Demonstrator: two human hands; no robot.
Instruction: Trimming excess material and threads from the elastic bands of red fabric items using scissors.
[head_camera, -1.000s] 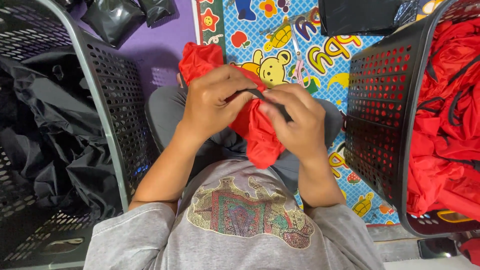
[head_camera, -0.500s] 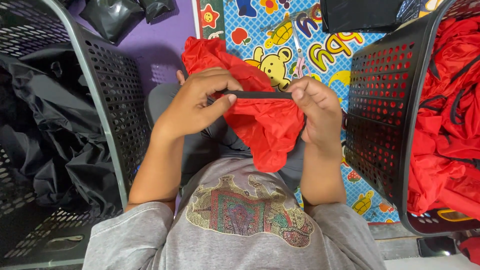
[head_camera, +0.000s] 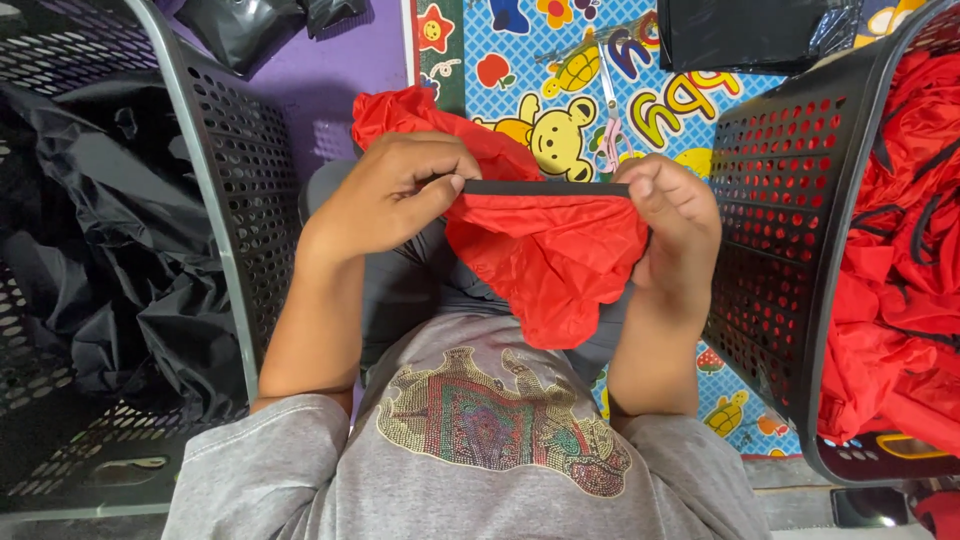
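A black perforated basket (head_camera: 235, 215) stands left of the red cloth (head_camera: 545, 260), with black fabric (head_camera: 90, 240) heaped inside it. The left hand (head_camera: 395, 195) comes up to the cloth's left end with the forearm raised and the wrist bent inward; its thumb and forefinger are pinched together on the black band (head_camera: 545, 187) along the cloth's top edge. That band is pulled taut and runs level, its long axis left to right, while the red cloth hangs loosely below it over the person's lap. The right hand (head_camera: 675, 225) holds the cloth's right end, fingers curled and clamped on the band. Behind the cloth lies a colourful cartoon mat (head_camera: 560, 70). Right of the cloth stands a second black basket (head_camera: 780, 210) filled with red fabric (head_camera: 900, 260).
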